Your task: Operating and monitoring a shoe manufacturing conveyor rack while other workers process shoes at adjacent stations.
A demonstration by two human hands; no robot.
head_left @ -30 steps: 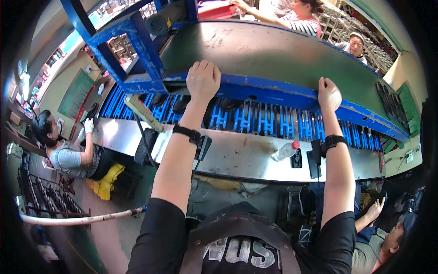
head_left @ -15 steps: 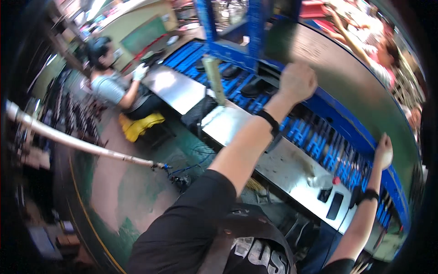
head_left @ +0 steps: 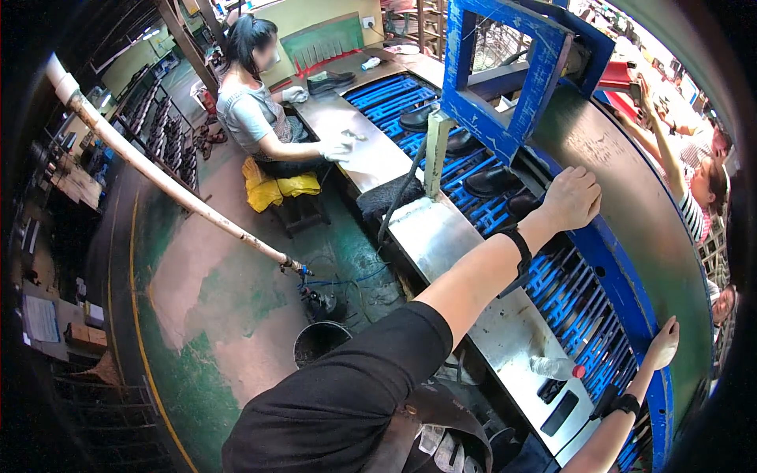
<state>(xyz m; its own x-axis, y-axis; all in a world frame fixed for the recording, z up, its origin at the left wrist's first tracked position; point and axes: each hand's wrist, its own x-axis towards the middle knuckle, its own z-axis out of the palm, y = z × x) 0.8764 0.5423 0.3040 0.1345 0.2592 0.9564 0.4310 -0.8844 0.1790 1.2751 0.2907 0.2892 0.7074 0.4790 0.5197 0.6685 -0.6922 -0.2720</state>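
Observation:
Both arms reach out to a long green-topped shelf (head_left: 662, 213) with a blue metal front edge, above a conveyor of blue slats (head_left: 568, 288). My left hand (head_left: 572, 199) is closed on the shelf's near edge with its fingers curled, beside the upright blue frame (head_left: 516, 94). Farther right, my right hand (head_left: 664, 344) is closed on the same edge, its fingertips partly hidden. Black shoes (head_left: 490, 181) lie on the slats just left of my left hand. Neither hand holds a loose object.
A metal ledge (head_left: 505, 331) runs along the conveyor, with a plastic bottle (head_left: 556, 367) and a black phone (head_left: 560, 413) on it. A co-worker in white gloves (head_left: 264, 118) sits at the far left. A pale pipe (head_left: 165, 181) slants across the left. A black bucket (head_left: 319, 344) stands below.
The view has swung, so the scene sits differently in it. The co-worker's gloved hands have come down to the ledge. My hands stay at the shelf edge.

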